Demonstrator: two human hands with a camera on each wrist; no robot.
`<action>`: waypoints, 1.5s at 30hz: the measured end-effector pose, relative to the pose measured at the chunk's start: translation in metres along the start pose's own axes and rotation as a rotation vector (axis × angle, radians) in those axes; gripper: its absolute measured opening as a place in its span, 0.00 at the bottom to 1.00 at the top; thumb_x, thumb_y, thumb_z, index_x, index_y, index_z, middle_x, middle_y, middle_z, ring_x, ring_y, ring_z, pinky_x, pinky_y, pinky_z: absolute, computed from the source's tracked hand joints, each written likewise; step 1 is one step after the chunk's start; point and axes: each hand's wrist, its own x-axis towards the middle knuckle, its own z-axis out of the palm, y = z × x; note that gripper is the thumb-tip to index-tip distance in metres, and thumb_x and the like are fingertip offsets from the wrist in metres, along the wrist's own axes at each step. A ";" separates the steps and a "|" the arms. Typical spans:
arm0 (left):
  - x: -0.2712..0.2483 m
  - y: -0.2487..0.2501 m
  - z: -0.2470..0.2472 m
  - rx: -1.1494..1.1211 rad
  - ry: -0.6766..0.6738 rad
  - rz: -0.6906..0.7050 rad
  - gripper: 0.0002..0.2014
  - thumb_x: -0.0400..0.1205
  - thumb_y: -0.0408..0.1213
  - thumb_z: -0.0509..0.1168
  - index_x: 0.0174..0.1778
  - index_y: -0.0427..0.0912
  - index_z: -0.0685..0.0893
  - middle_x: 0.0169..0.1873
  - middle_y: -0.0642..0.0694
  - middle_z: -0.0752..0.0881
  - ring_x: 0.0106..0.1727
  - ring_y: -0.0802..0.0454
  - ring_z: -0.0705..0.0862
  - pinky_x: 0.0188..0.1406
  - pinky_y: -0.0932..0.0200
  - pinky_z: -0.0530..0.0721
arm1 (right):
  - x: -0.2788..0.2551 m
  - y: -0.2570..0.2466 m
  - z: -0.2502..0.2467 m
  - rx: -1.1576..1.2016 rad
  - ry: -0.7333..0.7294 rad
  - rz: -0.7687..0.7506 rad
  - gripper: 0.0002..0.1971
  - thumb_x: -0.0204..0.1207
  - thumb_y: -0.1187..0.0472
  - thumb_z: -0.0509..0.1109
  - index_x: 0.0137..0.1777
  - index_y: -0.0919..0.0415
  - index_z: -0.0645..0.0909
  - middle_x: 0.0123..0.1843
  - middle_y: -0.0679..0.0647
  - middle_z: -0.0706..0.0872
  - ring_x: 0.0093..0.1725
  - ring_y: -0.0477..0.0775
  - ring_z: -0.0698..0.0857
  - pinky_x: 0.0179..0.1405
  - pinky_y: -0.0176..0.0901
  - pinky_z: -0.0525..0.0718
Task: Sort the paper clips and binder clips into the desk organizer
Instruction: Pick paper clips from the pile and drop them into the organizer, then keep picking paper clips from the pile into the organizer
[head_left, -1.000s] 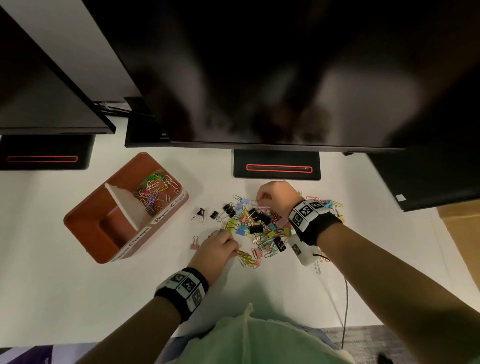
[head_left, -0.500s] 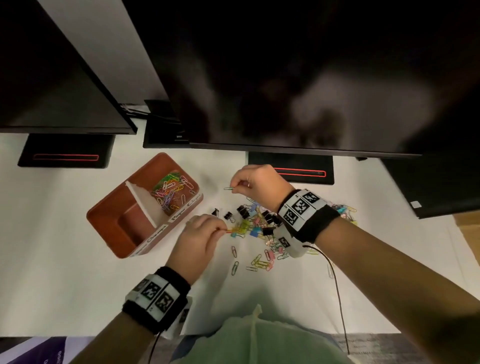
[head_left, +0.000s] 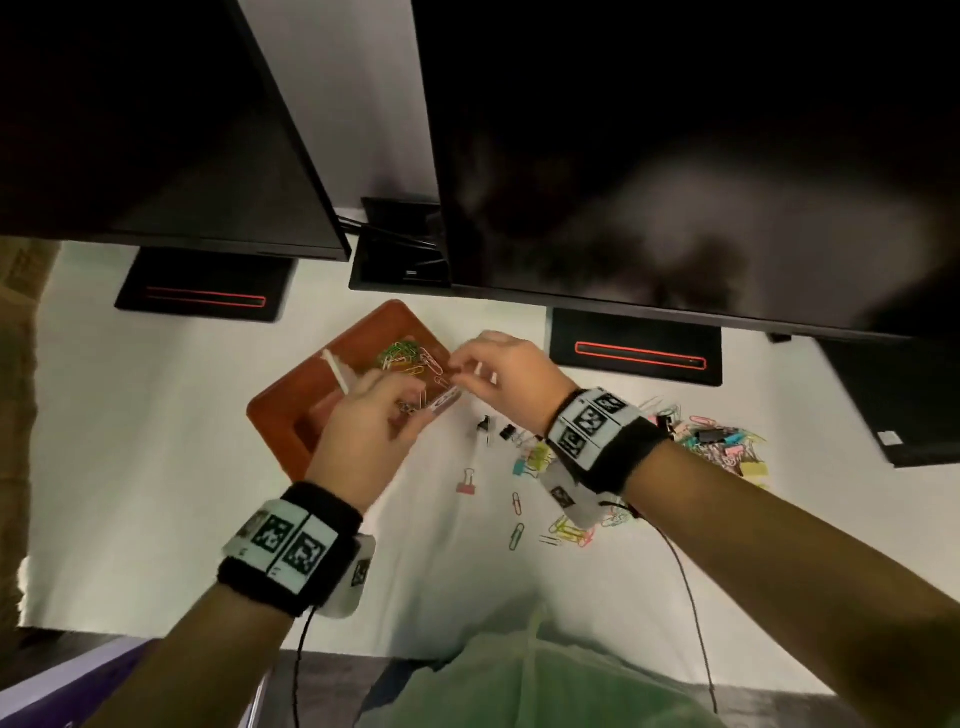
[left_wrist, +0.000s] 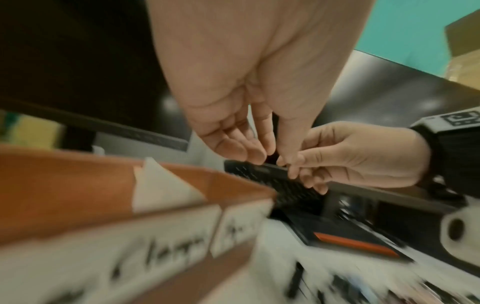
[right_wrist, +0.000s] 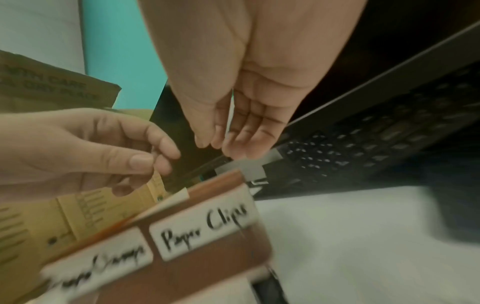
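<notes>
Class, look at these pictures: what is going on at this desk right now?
A person is sorting clips. Both hands, left hand and right hand, meet over the brown organizer, above the section labelled Paper Clips, which already holds coloured paper clips. A mixed pile of clips still lies on the desk.

We found the desk organizer (head_left: 283, 415) left of the loose clip pile (head_left: 719, 444), paper clips (head_left: 410, 356) in its rear compartment, monitors (head_left: 675, 156) behind.

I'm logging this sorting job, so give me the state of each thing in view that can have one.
Brown two-compartment desk organizer: open-topped; far compartment holds coloured paper clips.
Left hand: over organizer, fingers curled.
Right hand: over organizer, fingertips pinched.
Mixed clip pile: unsorted on white desk.
Black monitors: dark.
</notes>
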 end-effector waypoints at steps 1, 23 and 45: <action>-0.008 0.002 0.013 -0.021 -0.088 0.005 0.12 0.75 0.40 0.71 0.55 0.47 0.82 0.45 0.54 0.79 0.35 0.66 0.79 0.37 0.76 0.74 | -0.019 0.009 -0.004 -0.006 -0.038 0.014 0.09 0.77 0.58 0.68 0.55 0.58 0.82 0.46 0.53 0.84 0.38 0.45 0.78 0.47 0.37 0.80; -0.034 0.003 0.135 0.112 -0.578 0.099 0.06 0.79 0.34 0.65 0.49 0.38 0.84 0.48 0.42 0.82 0.52 0.46 0.80 0.54 0.56 0.78 | -0.143 0.075 0.044 -0.188 -0.390 0.242 0.08 0.77 0.64 0.65 0.52 0.63 0.84 0.53 0.61 0.85 0.57 0.61 0.80 0.57 0.51 0.79; -0.041 0.019 0.143 -0.024 -0.667 0.195 0.10 0.76 0.34 0.68 0.53 0.45 0.83 0.37 0.53 0.78 0.37 0.59 0.77 0.41 0.72 0.75 | -0.167 0.100 -0.021 -0.016 -0.067 0.264 0.02 0.72 0.63 0.73 0.40 0.56 0.85 0.38 0.49 0.89 0.35 0.45 0.84 0.40 0.43 0.87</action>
